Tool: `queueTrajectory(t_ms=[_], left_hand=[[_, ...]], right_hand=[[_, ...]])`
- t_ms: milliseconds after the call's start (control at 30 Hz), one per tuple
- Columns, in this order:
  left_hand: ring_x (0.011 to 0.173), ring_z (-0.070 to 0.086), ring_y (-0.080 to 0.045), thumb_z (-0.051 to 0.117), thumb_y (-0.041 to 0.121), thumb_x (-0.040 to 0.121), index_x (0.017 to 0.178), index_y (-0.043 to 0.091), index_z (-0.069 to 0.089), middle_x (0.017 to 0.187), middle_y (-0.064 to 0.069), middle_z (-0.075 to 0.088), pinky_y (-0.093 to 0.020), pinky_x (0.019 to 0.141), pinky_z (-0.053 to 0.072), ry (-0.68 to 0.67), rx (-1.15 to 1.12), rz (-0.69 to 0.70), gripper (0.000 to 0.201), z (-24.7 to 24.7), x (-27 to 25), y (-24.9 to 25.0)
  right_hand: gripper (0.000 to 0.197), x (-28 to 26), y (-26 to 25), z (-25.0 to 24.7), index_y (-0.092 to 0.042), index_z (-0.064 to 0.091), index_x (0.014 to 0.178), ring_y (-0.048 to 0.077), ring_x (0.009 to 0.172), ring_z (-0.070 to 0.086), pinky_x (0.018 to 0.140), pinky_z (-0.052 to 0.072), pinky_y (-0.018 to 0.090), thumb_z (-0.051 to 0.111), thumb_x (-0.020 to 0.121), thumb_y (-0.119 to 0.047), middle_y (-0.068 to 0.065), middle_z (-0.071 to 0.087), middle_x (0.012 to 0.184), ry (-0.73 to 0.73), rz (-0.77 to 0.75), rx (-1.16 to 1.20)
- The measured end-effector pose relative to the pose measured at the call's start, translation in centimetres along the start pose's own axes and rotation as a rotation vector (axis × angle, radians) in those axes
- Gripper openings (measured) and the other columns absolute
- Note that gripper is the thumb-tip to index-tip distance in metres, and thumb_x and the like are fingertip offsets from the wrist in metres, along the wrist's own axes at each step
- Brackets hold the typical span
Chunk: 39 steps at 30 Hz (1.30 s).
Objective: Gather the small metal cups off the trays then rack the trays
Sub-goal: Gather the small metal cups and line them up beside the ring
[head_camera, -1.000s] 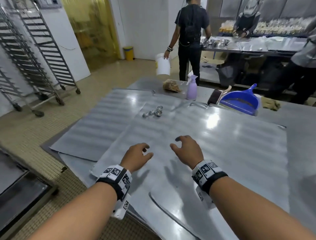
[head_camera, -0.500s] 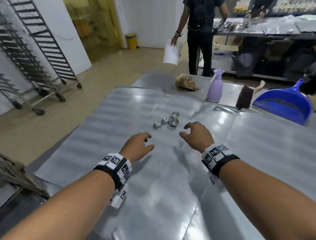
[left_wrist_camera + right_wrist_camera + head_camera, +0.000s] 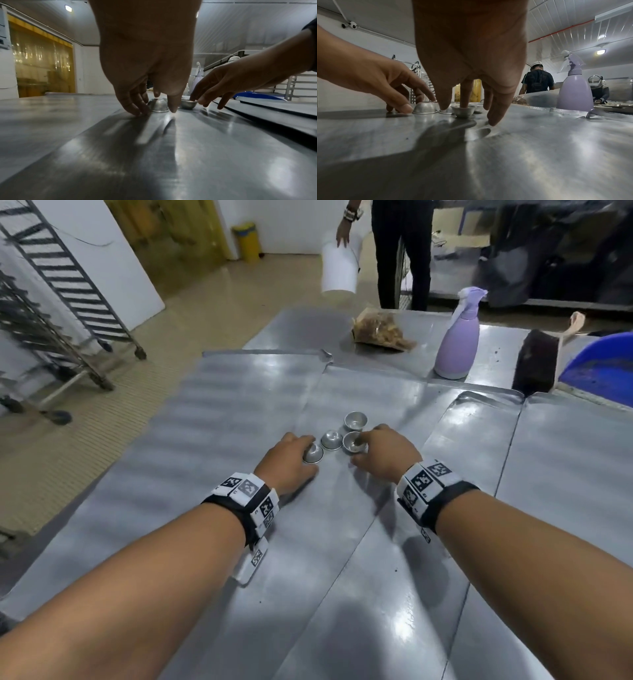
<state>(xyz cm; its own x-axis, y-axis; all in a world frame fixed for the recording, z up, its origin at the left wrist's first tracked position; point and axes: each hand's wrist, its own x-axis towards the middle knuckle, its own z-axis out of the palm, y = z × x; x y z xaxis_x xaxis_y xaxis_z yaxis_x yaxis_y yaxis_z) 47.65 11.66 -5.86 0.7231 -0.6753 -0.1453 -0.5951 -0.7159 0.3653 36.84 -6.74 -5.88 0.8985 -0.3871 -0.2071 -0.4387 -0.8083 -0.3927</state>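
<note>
Several small metal cups sit in a cluster on overlapping flat metal trays (image 3: 239,412). My left hand (image 3: 303,451) has its thumb and fingers on either side of the leftmost cup (image 3: 158,106), which lies upside down. Beside it is a second upside-down cup (image 3: 331,439). My right hand (image 3: 358,451) has its index fingertip inside an upright cup (image 3: 463,111). Its thumb stands on the tray just beside that cup, with the other fingers spread. A further upright cup (image 3: 355,421) stands free behind them.
Beyond the trays stand a purple spray bottle (image 3: 457,337), a bag of brown scraps (image 3: 380,332), a dark brush (image 3: 537,361) and a blue dustpan (image 3: 599,371). Wheeled tray racks (image 3: 51,313) stand on the floor to the left. A person holding a white bucket (image 3: 339,268) stands past the table.
Both hands have reached forward across the tray from empty air to the cups. The left now brackets the leftmost cup and the right index finger has dipped into an upright one.
</note>
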Motion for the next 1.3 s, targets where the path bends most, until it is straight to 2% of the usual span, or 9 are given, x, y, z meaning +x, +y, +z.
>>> queueTrajectory(t_ms=[100, 200, 333, 433, 600, 733, 833, 1033, 1300], left_hand=[[0.097, 0.058, -0.028, 0.069, 0.031, 0.086, 0.124, 0.021, 0.056, 0.115, -0.004, 0.048, -0.029, 0.081, 0.043, -0.008, 0.009, 0.025, 0.042, 0.7, 0.5, -0.2], [0.096, 0.057, -0.028, 0.066, 0.031, 0.088, 0.112, 0.017, 0.056, 0.108, -0.004, 0.055, -0.03, 0.073, 0.036, 0.005, 0.027, 0.055, 0.03, 0.7, 0.5, -0.1], [0.102, 0.057, -0.026, 0.063, 0.033, 0.09, 0.125, 0.017, 0.058, 0.116, -0.005, 0.056, -0.032, 0.083, 0.044, -0.026, 0.032, 0.089, 0.039, 0.7, -0.3, 0.1], [0.097, 0.058, -0.026, 0.061, 0.034, 0.092, 0.108, 0.013, 0.064, 0.113, -0.004, 0.053, -0.032, 0.083, 0.046, -0.057, 0.026, 0.108, 0.026, 0.8, -1.3, -0.3], [0.091, 0.058, -0.024, 0.064, 0.034, 0.09, 0.105, 0.018, 0.055, 0.101, 0.0, 0.062, -0.032, 0.07, 0.039, 0.003, -0.005, 0.136, 0.024, 0.6, -2.8, -0.8], [0.099, 0.058, -0.021, 0.068, 0.034, 0.087, 0.123, 0.022, 0.05, 0.118, 0.003, 0.057, -0.035, 0.083, 0.048, 0.039, -0.078, 0.154, 0.042, 0.3, -4.2, -1.4], [0.098, 0.059, -0.02, 0.07, 0.037, 0.084, 0.122, 0.026, 0.049, 0.116, 0.006, 0.055, -0.031, 0.081, 0.047, 0.051, -0.072, 0.152, 0.045, 0.2, -5.0, -2.1], [0.102, 0.055, -0.012, 0.079, 0.045, 0.076, 0.124, 0.025, 0.05, 0.118, 0.008, 0.056, -0.026, 0.081, 0.043, 0.023, -0.144, 0.121, 0.059, 0.1, -5.8, -3.0], [0.112, 0.057, -0.017, 0.084, 0.044, 0.071, 0.131, 0.02, 0.055, 0.127, 0.003, 0.058, -0.027, 0.09, 0.045, -0.054, -0.084, 0.087, 0.07, -0.1, -6.3, -2.2]], right_hand=[[0.021, 0.3, 0.5, 0.7, -0.032, 0.07, 0.103, 0.029, 0.102, 0.059, 0.089, 0.049, 0.036, 0.063, 0.084, -0.037, 0.005, 0.052, 0.109, 0.006, -0.006, -0.062], [0.015, 0.0, 0.5, 0.8, -0.032, 0.073, 0.097, 0.027, 0.097, 0.058, 0.081, 0.048, 0.033, 0.061, 0.087, -0.035, 0.002, 0.052, 0.103, 0.039, -0.042, -0.092], [0.012, -1.1, 0.0, 1.1, -0.023, 0.068, 0.087, 0.026, 0.088, 0.059, 0.068, 0.042, 0.031, 0.063, 0.083, -0.034, -0.003, 0.05, 0.088, 0.102, -0.079, -0.134], [0.026, -2.2, -0.8, 1.1, -0.019, 0.05, 0.107, 0.026, 0.079, 0.052, 0.066, 0.041, 0.034, 0.063, 0.086, -0.028, 0.0, 0.051, 0.086, 0.128, -0.054, -0.111], [0.061, -2.8, -1.3, 1.4, -0.023, 0.03, 0.139, 0.031, 0.076, 0.054, 0.066, 0.05, 0.038, 0.061, 0.087, -0.02, 0.006, 0.059, 0.086, 0.092, -0.038, -0.077], [0.039, -2.4, -1.2, 1.7, -0.019, 0.05, 0.126, 0.031, 0.101, 0.06, 0.077, 0.047, 0.037, 0.057, 0.089, -0.025, 0.009, 0.065, 0.111, 0.07, -0.023, -0.153], [0.037, -2.4, -1.2, 1.8, -0.014, 0.054, 0.121, 0.032, 0.106, 0.059, 0.082, 0.047, 0.037, 0.06, 0.088, -0.03, 0.01, 0.062, 0.115, 0.062, -0.009, -0.145], [0.037, -2.6, -1.0, 1.9, -0.013, 0.057, 0.116, 0.03, 0.106, 0.059, 0.084, 0.045, 0.035, 0.061, 0.089, -0.037, 0.009, 0.059, 0.116, 0.052, 0.02, -0.142], [0.04, -5.5, -1.9, 2.0, -0.015, 0.053, 0.12, 0.03, 0.097, 0.061, 0.077, 0.048, 0.036, 0.059, 0.091, -0.043, 0.009, 0.064, 0.109, 0.046, -0.005, -0.06]])
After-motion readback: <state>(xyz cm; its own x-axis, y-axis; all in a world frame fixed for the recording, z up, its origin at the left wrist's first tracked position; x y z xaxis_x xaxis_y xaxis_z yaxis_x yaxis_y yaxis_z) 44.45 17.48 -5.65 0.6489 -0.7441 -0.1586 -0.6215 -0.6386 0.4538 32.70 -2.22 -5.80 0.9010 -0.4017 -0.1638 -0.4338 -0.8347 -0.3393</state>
